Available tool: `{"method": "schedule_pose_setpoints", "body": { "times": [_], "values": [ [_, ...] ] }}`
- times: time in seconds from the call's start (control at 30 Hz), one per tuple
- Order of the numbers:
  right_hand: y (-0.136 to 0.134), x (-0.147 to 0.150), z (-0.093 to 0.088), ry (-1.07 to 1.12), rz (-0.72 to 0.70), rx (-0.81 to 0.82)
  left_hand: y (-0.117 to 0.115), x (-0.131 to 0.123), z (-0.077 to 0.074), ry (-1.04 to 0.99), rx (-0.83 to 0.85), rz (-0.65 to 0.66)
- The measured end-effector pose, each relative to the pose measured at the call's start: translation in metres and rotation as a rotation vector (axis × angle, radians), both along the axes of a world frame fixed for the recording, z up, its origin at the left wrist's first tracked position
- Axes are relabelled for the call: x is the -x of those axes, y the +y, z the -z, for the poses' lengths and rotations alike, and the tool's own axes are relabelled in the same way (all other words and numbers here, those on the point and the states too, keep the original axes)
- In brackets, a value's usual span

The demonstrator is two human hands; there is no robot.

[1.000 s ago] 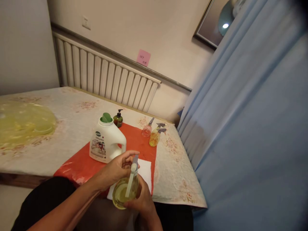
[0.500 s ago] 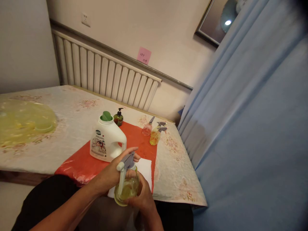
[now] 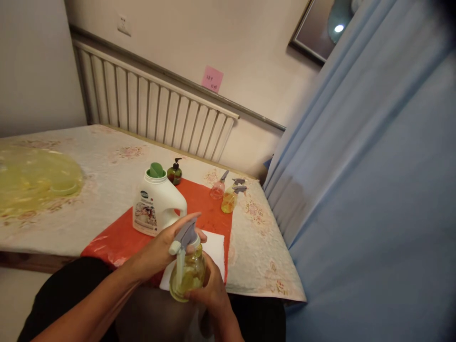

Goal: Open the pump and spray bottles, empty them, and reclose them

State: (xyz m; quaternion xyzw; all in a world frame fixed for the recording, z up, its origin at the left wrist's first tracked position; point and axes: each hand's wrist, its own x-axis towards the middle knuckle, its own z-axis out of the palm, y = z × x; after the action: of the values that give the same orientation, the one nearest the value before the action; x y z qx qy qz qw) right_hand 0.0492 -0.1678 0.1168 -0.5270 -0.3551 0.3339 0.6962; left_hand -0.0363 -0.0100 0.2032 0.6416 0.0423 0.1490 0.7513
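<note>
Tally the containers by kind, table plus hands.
Spray bottles: 3 (held spray bottle in left hand and right hand; pink spray bottle; yellow spray bottle)
Pump bottle: 1
Detergent jug: 1
Total: 5

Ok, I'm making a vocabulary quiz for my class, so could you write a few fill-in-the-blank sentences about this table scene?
The right hand holds a spray bottle of ___ liquid, the left hand on its top.
The white jug has a ___ cap.
It stands on a ___ mat.
The note on the wall is ___.
Missing: yellow, green, red, pink.
</note>
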Motion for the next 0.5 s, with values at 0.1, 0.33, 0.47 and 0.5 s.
{"method": "schedule_pose_setpoints", "body": {
  "times": [0.1, 0.33, 0.47, 0.5],
  "values": [
    [-0.001, -0.001, 0.002, -0.015, 0.016, 0.015, 0.0, -0.003, -0.01, 0.008, 0.048, -0.112],
    [-0.001, -0.003, 0.008, -0.048, 0.043, 0.07, 0.003, -0.003, -0.016, -0.082, 0.09, -0.222],
    [-0.002, -0.004, 0.01, -0.054, 0.078, 0.102, 0.004, -0.002, -0.02, -0.145, 0.165, -0.242],
    [-0.002, -0.004, 0.01, -0.05, 0.09, 0.11, 0.004, -0.003, -0.021, -0.156, 0.205, -0.266]
  ]
}}
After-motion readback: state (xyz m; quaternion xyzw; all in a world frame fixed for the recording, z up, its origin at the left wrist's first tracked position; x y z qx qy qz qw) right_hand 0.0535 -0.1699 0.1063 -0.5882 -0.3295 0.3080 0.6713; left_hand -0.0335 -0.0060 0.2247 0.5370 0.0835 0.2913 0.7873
